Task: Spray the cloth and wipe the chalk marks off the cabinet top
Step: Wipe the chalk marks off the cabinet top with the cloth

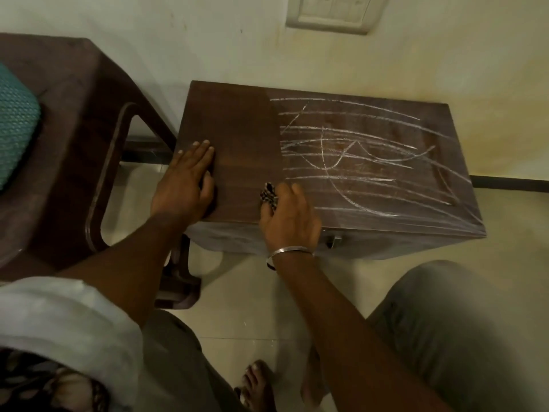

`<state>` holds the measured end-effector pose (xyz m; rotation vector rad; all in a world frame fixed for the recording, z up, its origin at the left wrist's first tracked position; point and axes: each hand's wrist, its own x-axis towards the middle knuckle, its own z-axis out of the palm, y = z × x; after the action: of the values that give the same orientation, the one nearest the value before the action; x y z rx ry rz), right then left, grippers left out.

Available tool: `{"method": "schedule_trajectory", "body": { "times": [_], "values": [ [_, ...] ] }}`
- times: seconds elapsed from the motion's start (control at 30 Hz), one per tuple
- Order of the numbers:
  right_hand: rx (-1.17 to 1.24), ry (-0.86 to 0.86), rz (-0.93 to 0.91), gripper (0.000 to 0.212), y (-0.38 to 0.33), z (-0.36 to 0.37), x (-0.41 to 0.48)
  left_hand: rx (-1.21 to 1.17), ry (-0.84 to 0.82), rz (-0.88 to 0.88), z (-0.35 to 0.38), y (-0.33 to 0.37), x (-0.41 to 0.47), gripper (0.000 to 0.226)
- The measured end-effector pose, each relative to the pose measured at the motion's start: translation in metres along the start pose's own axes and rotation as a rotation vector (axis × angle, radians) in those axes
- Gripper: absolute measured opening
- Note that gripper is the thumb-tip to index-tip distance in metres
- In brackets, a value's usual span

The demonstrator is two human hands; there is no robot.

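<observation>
A low dark-brown wooden cabinet point(237, 126) stands against the wall. White chalk marks point(356, 156) cover the right part of its top; the left part is bare wood. My left hand point(185, 179) lies flat on the top near its left front corner, fingers straight. My right hand point(288, 215) is at the front edge, at the boundary of the chalked area, pressing a dark checked cloth point(269, 196) onto the top. Most of the cloth is hidden under the palm. No spray bottle is in view.
A dark brown plastic chair point(98, 150) stands close to the cabinet's left, with a teal cushion point(15, 120) on it. A switch plate point(335, 13) is on the wall above. My knees and bare feet are on the tiled floor point(252, 307) in front.
</observation>
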<state>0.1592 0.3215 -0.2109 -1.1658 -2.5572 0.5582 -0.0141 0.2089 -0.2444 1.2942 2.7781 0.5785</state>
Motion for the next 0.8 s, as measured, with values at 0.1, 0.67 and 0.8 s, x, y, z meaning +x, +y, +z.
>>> {"method": "schedule_trajectory", "body": {
  "times": [0.1,0.67,0.8],
  "values": [
    [0.017,-0.002,0.011,0.019,-0.001,0.0,0.02,0.016,-0.009,-0.005,-0.001,0.003,-0.001,0.059],
    [-0.015,-0.008,-0.007,0.023,0.013,-0.008,0.045,0.078,-0.045,0.072,0.029,0.059,0.007,0.06],
    [-0.011,-0.03,-0.002,0.023,0.02,-0.011,0.042,0.018,-0.014,0.057,0.028,0.062,0.008,0.057]
  ]
}}
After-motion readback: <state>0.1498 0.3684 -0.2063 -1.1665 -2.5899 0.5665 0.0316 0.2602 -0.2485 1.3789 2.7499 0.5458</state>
